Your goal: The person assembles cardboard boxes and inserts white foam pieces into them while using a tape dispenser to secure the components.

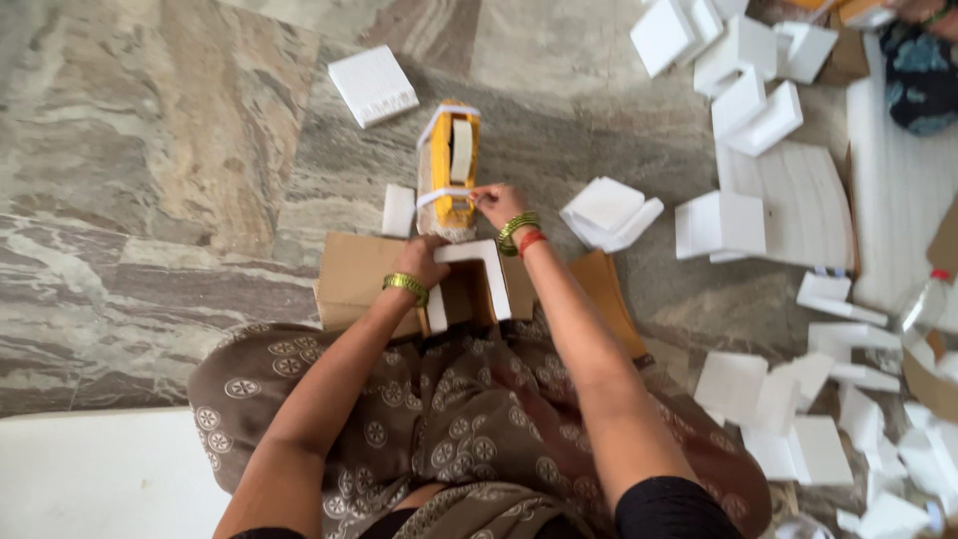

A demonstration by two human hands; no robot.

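Note:
A yellow boxed object [448,165] wrapped in white foam and white strapping stands on the marble floor in front of me. My right hand [500,205] pinches the white strap on its near right side. My left hand [422,258] rests at its near left base, touching a white foam corner piece [479,271]. That foam piece lies over a flattened brown cardboard box [361,274] just ahead of my lap. Green bangles sit on both wrists.
A square white foam block [372,84] lies at the far left of the box. A folded foam corner [609,213] sits to the right. Several white foam pieces [743,80] and foam sheets [798,200] crowd the right side. Another person's patterned cloth [920,75] shows top right.

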